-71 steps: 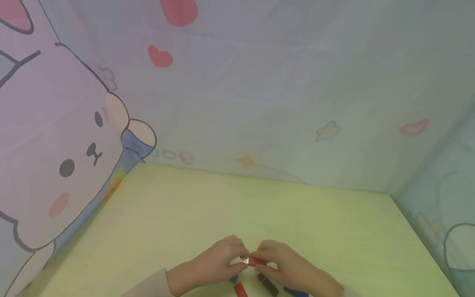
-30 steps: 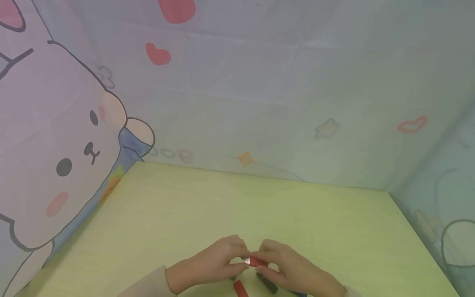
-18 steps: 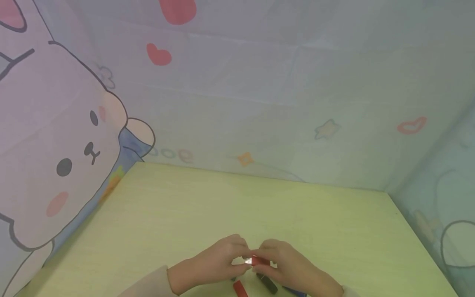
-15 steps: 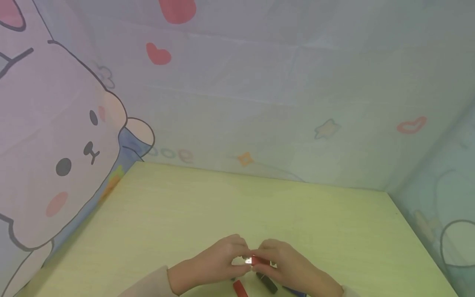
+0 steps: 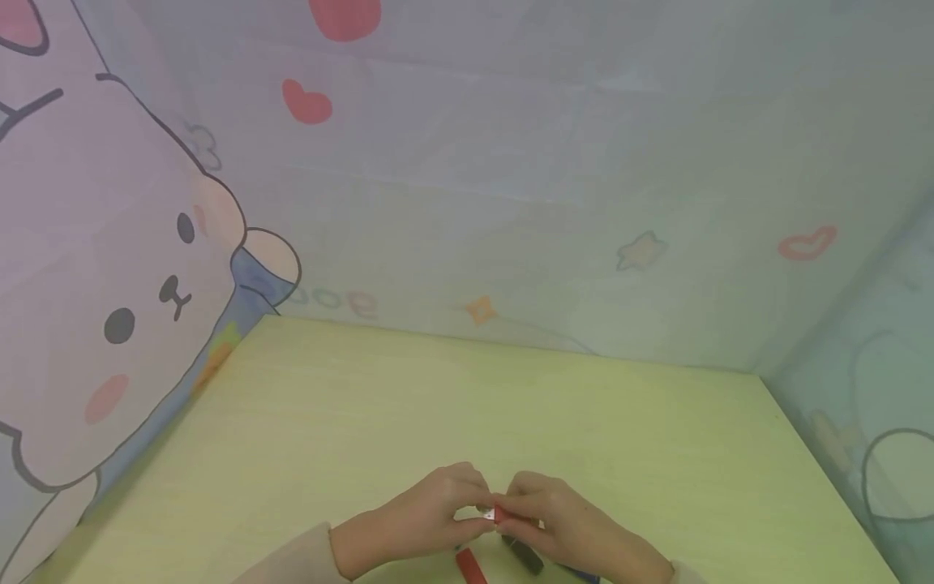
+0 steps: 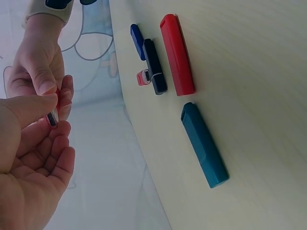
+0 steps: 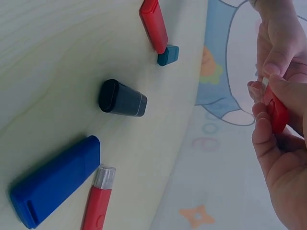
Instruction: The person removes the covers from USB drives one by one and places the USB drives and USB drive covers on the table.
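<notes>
Both hands hold one small red USB flash drive above the table's near side. My right hand grips its red body between thumb and fingers. At the other end, the thumb and fingers of my left hand pinch the shiny metal plug. Fingers hide part of the drive. Just below the hands lie a black flash-drive-like stick and a red stick. A teal stick lies near the red one, seen in the left wrist view.
A blue stick lies on the pale table beside another red piece with a clear or shiny end. Printed cloth hangs behind the table and along both sides.
Both hands stay together on the red flash drive, with only small finger shifts. Less of its red body shows in the head view now. The head view has tilted slightly.
</notes>
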Demonstrator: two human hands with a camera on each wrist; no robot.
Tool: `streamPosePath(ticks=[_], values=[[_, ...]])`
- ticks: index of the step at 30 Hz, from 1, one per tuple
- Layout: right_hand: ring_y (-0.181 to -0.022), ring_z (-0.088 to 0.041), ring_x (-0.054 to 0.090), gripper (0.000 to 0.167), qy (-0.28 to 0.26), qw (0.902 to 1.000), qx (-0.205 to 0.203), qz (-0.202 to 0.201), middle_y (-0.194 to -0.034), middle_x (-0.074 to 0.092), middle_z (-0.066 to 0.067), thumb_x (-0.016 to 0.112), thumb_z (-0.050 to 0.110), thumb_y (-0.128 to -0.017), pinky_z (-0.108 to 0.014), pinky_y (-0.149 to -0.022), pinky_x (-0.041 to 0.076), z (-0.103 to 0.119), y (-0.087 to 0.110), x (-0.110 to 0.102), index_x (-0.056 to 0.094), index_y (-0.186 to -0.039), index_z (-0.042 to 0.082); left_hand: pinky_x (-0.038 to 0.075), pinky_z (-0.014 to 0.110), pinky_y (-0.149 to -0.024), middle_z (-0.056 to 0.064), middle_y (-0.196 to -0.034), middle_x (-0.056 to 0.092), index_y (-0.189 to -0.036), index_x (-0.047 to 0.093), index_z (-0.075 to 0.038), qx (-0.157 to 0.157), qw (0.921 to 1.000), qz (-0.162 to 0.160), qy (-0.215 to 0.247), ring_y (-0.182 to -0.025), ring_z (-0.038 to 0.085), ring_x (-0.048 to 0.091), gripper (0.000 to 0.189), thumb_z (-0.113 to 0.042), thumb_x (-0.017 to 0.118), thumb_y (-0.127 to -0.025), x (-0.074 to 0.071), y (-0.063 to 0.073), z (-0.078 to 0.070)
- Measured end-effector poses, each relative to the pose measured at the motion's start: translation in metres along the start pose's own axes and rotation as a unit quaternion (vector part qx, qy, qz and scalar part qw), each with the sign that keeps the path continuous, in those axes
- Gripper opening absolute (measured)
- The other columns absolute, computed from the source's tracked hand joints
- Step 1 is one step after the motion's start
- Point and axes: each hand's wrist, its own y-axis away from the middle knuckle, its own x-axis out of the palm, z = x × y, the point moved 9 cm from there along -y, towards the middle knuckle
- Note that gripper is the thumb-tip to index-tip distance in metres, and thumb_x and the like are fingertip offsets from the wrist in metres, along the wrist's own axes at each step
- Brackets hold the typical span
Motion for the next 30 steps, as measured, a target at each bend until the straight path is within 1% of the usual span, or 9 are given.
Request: streamPosePath(ticks=[6, 14, 20, 22, 26, 28, 30], values=[[-0.071, 0.004, 0.043, 0.025, -0.012, 0.9999, 0.007, 0.004, -0.082, 0.052, 0.009, 0.062, 0.012, -0.094, -0.002, -0.061, 0.038, -0.0003, 0.0014, 0.0010, 0.068, -0.116, 0.002, 0.042, 0.009, -0.075, -0.003, -0.086, 0.066, -0.099, 0.073, -0.008, 0.015, 0.9999, -0.006, -0.004, -0.083, 0.006, 0.054, 0.013, -0.008, 0.071, -0.086, -0.0018, -0.0004, -0.0035], [-0.071, 0.004, 0.041, 0.025, -0.018, 0.9998, 0.001, 0.003, -0.082, 0.050, 0.009, 0.062, 0.012, -0.094, -0.003, -0.061, 0.038, 0.0012, 0.0026, 0.0009, 0.068, -0.116, 0.003, 0.042, 0.009, -0.075, -0.004, -0.087, 0.066, -0.105, 0.073, -0.009, 0.019, 0.9997, 0.002, 0.013, -0.084, 0.005, 0.054, 0.019, -0.009, 0.071, -0.086, -0.0012, 0.0002, -0.0043], [-0.070, 0.002, 0.042, 0.027, -0.059, 0.9983, 0.003, -0.005, -0.082, 0.052, 0.006, 0.063, 0.008, -0.092, -0.005, -0.061, 0.040, 0.0013, 0.0025, -0.0007, 0.067, -0.118, 0.001, 0.042, 0.009, -0.076, -0.003, -0.087, 0.067, -0.104, 0.073, -0.009, 0.043, 0.9990, -0.005, 0.013, -0.085, 0.007, 0.056, 0.018, -0.008, 0.071, -0.086, -0.0037, 0.0001, -0.0069], [-0.070, 0.001, 0.042, 0.028, -0.065, 0.9979, -0.004, -0.007, -0.082, 0.053, 0.005, 0.063, 0.006, -0.091, -0.006, -0.061, 0.040, 0.0020, 0.0021, -0.0014, 0.067, -0.118, -0.001, 0.043, 0.009, -0.077, -0.003, -0.087, 0.067, -0.104, 0.073, -0.008, 0.049, 0.9986, -0.005, 0.017, -0.085, 0.007, 0.057, 0.018, -0.008, 0.071, -0.086, -0.0044, -0.0001, -0.0075], [-0.069, 0.001, 0.042, 0.027, -0.069, 0.9976, -0.008, -0.003, -0.081, 0.053, 0.004, 0.063, 0.005, -0.092, -0.006, -0.060, 0.040, 0.0010, 0.0015, -0.0021, 0.067, -0.118, 0.000, 0.045, 0.010, -0.077, -0.002, -0.088, 0.068, -0.103, 0.073, -0.008, 0.047, 0.9984, -0.002, 0.032, -0.086, 0.006, 0.058, 0.017, -0.008, 0.070, -0.087, -0.0048, -0.0006, -0.0062], [-0.069, 0.002, 0.042, 0.027, -0.077, 0.9971, -0.002, 0.002, -0.081, 0.053, 0.005, 0.062, 0.005, -0.092, -0.007, -0.060, 0.040, -0.0012, 0.0017, -0.0022, 0.067, -0.118, 0.001, 0.045, 0.011, -0.076, -0.002, -0.089, 0.068, -0.104, 0.073, -0.007, 0.041, 0.9984, 0.000, 0.039, -0.086, 0.006, 0.057, 0.017, -0.009, 0.070, -0.088, -0.0049, -0.0009, -0.0050], [-0.069, 0.002, 0.042, 0.027, -0.076, 0.9971, -0.006, 0.005, -0.081, 0.052, 0.005, 0.062, 0.004, -0.092, -0.006, -0.059, 0.040, -0.0020, 0.0022, -0.0027, 0.067, -0.119, 0.001, 0.046, 0.012, -0.076, -0.002, -0.090, 0.068, -0.106, 0.073, -0.007, 0.041, 0.9983, 0.002, 0.041, -0.087, 0.005, 0.056, 0.018, -0.009, 0.069, -0.089, -0.0054, -0.0004, -0.0044]])
